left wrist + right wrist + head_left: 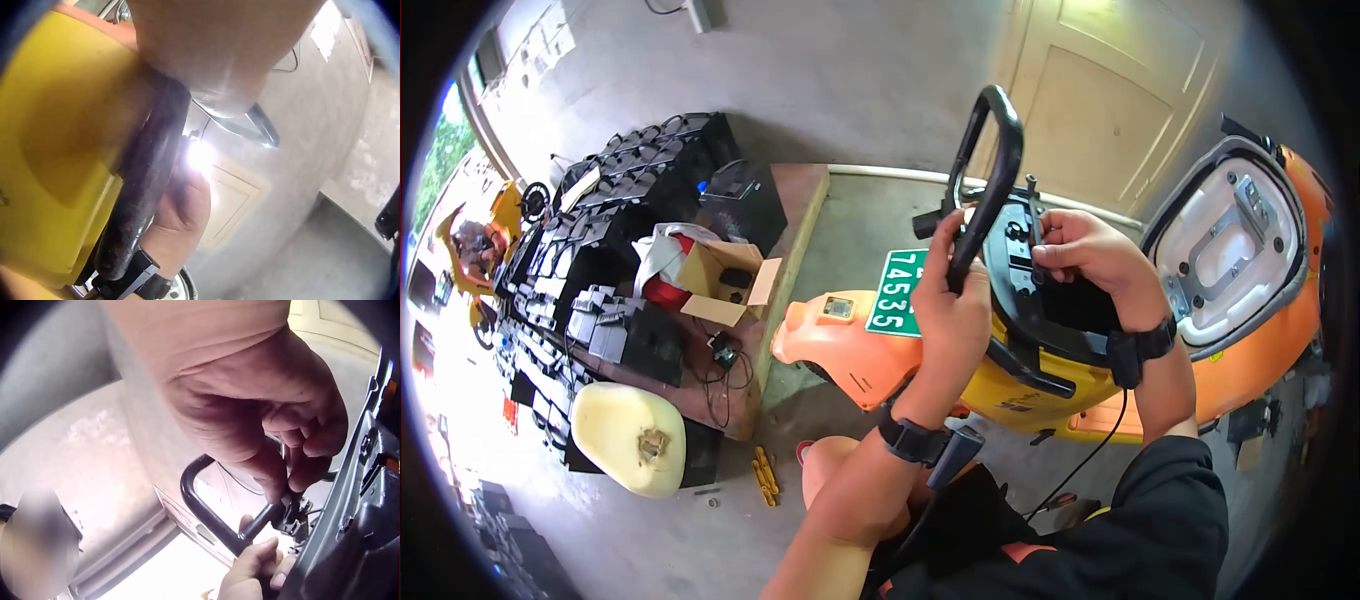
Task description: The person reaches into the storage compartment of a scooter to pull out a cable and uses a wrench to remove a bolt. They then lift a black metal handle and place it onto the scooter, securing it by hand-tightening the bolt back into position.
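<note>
A black tubular grab rail (1003, 175) rises over the tail of a yellow and orange scooter (1000, 398). My left hand (953, 330) grips the rail low down, thumb and fingers on either side of the tube. In the right wrist view, the left fingers (250, 569) wrap the tube near its lower bend. Close by, my right hand (1090, 252) pinches a slim dark rod (1034, 205) that stands up from the black panel (1008, 262). From the right wrist, its lower end meets small metal parts (300, 522), partly hidden by the fingers.
The raised seat (1212, 265) shows its white underside at right. A green number plate (894, 291) hangs on the orange tail. Leftward, a low platform (805, 205) bears black batteries (655, 155), an open carton (728, 282) and a cream seat pad (615, 435). Yellow tools (766, 478) lie on the floor.
</note>
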The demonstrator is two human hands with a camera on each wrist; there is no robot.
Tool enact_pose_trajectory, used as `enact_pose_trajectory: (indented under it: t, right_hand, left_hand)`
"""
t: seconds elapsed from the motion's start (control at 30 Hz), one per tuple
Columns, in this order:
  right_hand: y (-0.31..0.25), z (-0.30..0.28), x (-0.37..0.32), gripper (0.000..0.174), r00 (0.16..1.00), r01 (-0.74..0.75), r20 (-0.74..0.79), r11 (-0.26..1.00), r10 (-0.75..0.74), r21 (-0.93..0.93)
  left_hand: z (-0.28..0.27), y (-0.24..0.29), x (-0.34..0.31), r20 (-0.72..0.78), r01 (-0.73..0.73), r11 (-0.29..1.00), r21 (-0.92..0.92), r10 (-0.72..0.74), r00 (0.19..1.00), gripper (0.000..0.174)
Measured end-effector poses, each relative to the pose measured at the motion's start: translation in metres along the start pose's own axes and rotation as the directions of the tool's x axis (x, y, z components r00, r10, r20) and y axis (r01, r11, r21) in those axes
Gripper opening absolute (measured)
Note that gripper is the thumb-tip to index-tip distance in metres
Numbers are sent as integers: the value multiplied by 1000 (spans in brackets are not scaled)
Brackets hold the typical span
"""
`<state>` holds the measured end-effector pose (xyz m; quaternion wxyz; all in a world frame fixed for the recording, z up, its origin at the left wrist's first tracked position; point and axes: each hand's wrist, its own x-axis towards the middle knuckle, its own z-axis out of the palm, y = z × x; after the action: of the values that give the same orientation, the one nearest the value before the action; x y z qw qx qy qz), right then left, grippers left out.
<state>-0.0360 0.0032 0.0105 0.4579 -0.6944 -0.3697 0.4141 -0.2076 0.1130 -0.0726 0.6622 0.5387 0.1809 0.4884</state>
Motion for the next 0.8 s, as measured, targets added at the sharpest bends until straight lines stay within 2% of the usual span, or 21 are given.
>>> enact_pose_trajectory:
  t: [0.03, 0.07, 0.13, 0.2, 0.33, 0.4, 0.47, 0.53, 0.6, 0.63, 0.67, 0.73, 0.8]
  right_hand:
    - [6, -4, 3, 24, 999, -3, 54, 999, 1, 40]
    - [12, -8, 5, 24, 994, -7, 107, 997, -2, 81]
    - [23, -10, 11, 25, 989, 23, 144, 994, -39, 111]
    - [24, -8, 13, 25, 989, 31, 147, 999, -34, 25]
    - [33, -9, 19, 29, 994, 46, 104, 998, -42, -40]
    - [33, -9, 20, 31, 993, 69, 99, 991, -58, -114]
    - [36, -7, 20, 32, 993, 83, 90, 991, -73, -108]
    - [37, -6, 22, 33, 988, 116, 117, 984, -100, -137]
    - [33, -2, 23, 31, 983, 134, 147, 978, -111, -159]
    - [29, 1, 21, 27, 972, 196, 166, 962, -165, -189]
    - [27, 2, 18, 26, 958, 257, 188, 942, -218, -216]
    - [32, 2, 22, 28, 941, 314, 198, 927, -275, -206]
    - [34, 1, 25, 28, 936, 326, 207, 923, -285, -204]
  left_hand:
    - [1, -3, 1, -4, 27, 999, -47, -27, 1000, 49]
    - [0, 3, 0, 2, 11, 1000, 3, -11, 1000, 47]
    - [2, 2, 0, -26, 21, 1000, -14, -22, 999, 47]
    - [5, 4, 1, -47, -52, 999, 15, 52, 998, 43]
    - [-3, -5, 2, -54, 59, 994, 93, -54, 997, 44]
    - [-3, -4, 1, -53, 48, 989, 139, -41, 998, 47]
    - [-2, -9, 2, -86, 0, 997, 76, 7, 996, 48]
    - [-3, -7, 3, -73, -27, 995, 92, 34, 997, 49]
    - [-2, -5, 3, -51, -3, 997, 79, 7, 999, 50]
    - [-5, -13, 7, -62, -75, 990, 117, 82, 995, 47]
    - [-4, -8, 5, -61, -84, 989, 124, 92, 994, 47]
    - [-1, 2, 1, -26, 1, 1000, 1, -1, 1000, 42]
    - [4, 1, 1, -64, -28, 1000, -8, 28, 998, 38]
